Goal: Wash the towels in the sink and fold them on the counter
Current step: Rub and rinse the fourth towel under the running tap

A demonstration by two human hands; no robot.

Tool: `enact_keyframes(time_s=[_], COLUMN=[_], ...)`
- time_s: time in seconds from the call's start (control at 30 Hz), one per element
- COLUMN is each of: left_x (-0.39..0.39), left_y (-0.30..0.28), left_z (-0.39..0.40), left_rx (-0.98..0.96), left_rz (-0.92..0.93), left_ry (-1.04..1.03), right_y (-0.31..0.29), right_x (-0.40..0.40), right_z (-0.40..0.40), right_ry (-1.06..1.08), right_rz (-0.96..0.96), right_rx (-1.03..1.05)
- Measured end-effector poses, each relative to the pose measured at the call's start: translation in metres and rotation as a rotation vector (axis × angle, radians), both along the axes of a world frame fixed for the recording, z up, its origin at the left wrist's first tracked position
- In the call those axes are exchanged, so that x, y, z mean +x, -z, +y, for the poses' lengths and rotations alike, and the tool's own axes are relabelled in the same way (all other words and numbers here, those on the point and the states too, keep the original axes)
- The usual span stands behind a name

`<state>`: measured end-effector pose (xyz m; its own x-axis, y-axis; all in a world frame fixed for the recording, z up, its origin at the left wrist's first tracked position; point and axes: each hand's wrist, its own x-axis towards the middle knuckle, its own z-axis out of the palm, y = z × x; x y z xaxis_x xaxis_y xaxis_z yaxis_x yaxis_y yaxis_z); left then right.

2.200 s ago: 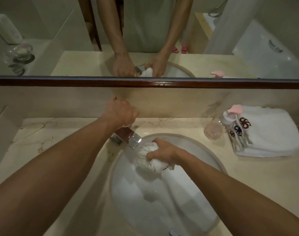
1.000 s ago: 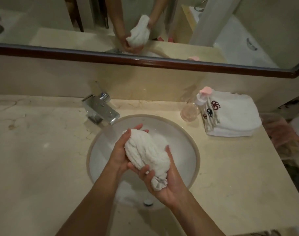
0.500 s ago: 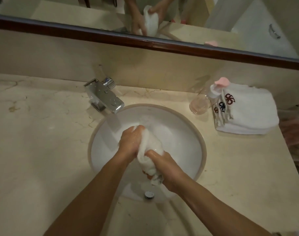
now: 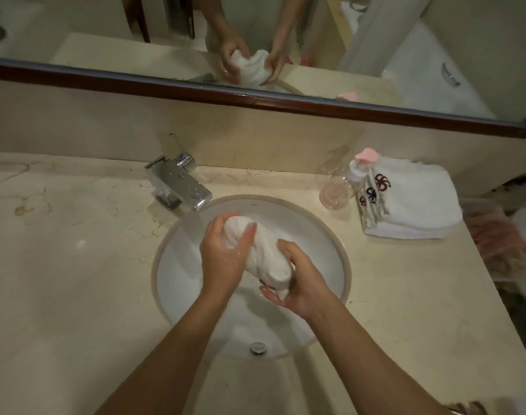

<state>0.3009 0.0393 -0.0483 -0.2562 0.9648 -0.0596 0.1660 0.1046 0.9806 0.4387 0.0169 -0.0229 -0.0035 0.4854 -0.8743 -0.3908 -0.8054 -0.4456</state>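
A wet white towel (image 4: 263, 253), bunched into a thick roll, hangs over the round white sink (image 4: 342, 256). My left hand (image 4: 223, 256) grips its upper end, fingers wrapped around the cloth. At the lower end my right hand (image 4: 297, 283) holds the roll from the right and below. Both wrists are wet. A stack of folded white towels (image 4: 417, 205) with red and dark logos lies on the marble counter (image 4: 76, 280) at the right.
The chrome faucet (image 4: 179, 187) stands behind the sink at the left, no water visibly running. A clear glass (image 4: 335, 194) and a pink-capped bottle (image 4: 362, 164) sit between sink and towel stack. A dark-framed mirror (image 4: 255, 98) runs along the wall. The counter ends at right.
My left hand left the faucet and joined the right on the towel. The towel was lifted above the basin, squeezed between both hands, and is now held as a longer roll.
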Motion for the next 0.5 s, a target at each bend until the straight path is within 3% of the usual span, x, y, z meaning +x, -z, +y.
enact_keyframes(time_s=[0.1,0.2,0.3,0.4,0.5], left_x=[-0.005,-0.003,0.01,0.026,0.042], left_y=[-0.003,-0.009,-0.019,-0.02,-0.019], left_z=[-0.015,-0.011,-0.005,-0.001,-0.002], left_rx=[0.318,0.406,0.201,-0.129,-0.421], left_rz=[0.207,0.21,-0.087,-0.489,-0.805], left_ry=[0.257,0.234,0.015,-0.266,-0.517], right_y=[-0.005,-0.002,0.001,-0.001,0.001], right_x=[-0.005,-0.018,-0.026,-0.022,-0.015], right_z=[0.006,0.011,0.015,0.026,0.036], right_ry=[0.055,0.189,0.205,0.093,-0.05], right_rz=[-0.003,-0.107,-0.573,-1.047,-1.297], right_rx=[-0.107,0.001,0.226,0.517,0.795])
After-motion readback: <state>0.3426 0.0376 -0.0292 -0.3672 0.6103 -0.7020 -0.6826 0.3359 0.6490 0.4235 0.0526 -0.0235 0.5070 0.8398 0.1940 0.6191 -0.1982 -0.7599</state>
